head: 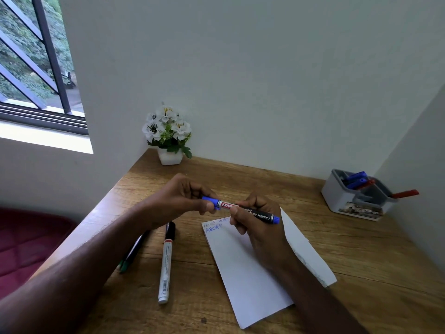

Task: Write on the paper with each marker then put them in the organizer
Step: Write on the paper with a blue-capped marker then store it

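Both hands hold a blue permanent marker [255, 214] level above the top of the white paper [243, 268]. My left hand [183, 198] pinches its blue cap end, and my right hand [255, 227] grips the black barrel. The paper carries faint red and blue letters near its top left corner. A white marker with a black cap [166, 261] lies on the desk left of the paper. A dark marker with a green end [132, 251] lies further left, partly under my left forearm. The grey organizer [349, 201] at the back right holds blue and red markers.
A white pot of artificial flowers [168, 138] stands in the desk's back left corner. Walls close off the wooden desk [361, 261] behind and on the right. A dark red seat [26, 242] sits below the desk's left edge.
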A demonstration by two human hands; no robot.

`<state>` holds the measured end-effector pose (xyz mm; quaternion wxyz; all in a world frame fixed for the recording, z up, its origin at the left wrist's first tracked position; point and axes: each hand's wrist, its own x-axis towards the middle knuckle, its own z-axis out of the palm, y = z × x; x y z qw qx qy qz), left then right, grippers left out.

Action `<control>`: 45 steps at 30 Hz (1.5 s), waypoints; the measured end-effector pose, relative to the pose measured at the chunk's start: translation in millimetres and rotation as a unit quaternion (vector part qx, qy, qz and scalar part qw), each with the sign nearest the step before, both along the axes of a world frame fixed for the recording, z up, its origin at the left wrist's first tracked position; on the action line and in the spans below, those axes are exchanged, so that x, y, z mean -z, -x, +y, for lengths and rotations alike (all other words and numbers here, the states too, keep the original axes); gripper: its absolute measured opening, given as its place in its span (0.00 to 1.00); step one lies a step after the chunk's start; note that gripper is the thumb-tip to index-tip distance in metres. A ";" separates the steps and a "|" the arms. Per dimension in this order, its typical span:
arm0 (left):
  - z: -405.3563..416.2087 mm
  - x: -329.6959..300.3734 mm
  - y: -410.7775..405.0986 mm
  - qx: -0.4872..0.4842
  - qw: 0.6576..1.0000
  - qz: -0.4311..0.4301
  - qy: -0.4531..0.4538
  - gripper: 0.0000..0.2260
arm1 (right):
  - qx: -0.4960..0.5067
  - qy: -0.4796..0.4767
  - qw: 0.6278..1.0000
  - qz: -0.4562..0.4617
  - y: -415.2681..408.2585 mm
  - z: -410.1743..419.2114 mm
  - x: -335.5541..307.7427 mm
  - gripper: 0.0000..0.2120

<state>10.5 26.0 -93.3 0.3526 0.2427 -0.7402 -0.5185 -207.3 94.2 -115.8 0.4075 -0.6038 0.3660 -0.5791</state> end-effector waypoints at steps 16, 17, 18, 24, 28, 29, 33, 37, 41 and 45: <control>7.9 2.0 8.1 -0.007 1.000 0.021 -0.005 0.04 | -0.002 0.004 1.000 -0.027 -1.1 -1.5 -2.7 0.09; 8.5 2.0 8.6 -0.013 1.000 0.011 0.001 0.03 | -0.006 -0.002 0.999 -0.037 -0.1 -0.7 -3.6 0.08; 8.8 1.8 8.9 -0.015 1.000 0.002 0.007 0.02 | -0.017 -0.013 0.999 -0.048 0.1 0.3 -4.6 0.05; 8.4 -0.9 6.4 0.082 0.986 0.083 -0.120 0.20 | -0.061 -0.053 0.987 -0.139 -2.4 -0.9 -13.0 0.08; 4.4 1.6 -1.8 0.145 0.961 0.156 -0.177 0.25 | -0.093 -0.081 0.974 -0.188 5.6 -2.0 -15.0 0.14; 4.1 1.8 -2.3 0.154 0.962 0.155 -0.166 0.24 | -0.100 -0.091 0.972 -0.192 5.8 -1.2 -15.6 0.14; 5.8 0.5 0.1 0.150 0.963 0.166 -0.150 0.18 | -0.124 -0.119 0.960 -0.220 -0.2 1.6 -15.8 0.08; 6.8 -0.2 2.8 0.148 0.959 0.200 -0.139 0.14 | -0.134 -0.147 0.947 -0.252 -8.2 4.1 -21.3 0.08; 6.8 -3.3 1.2 0.162 0.952 0.217 -0.142 0.12 | -0.161 -0.138 0.943 -0.258 -16.1 8.6 -23.4 0.03; 9.0 -2.9 0.3 0.177 0.952 0.211 -0.131 0.11 | -0.168 -0.128 0.945 -0.250 -12.7 9.2 -23.8 0.03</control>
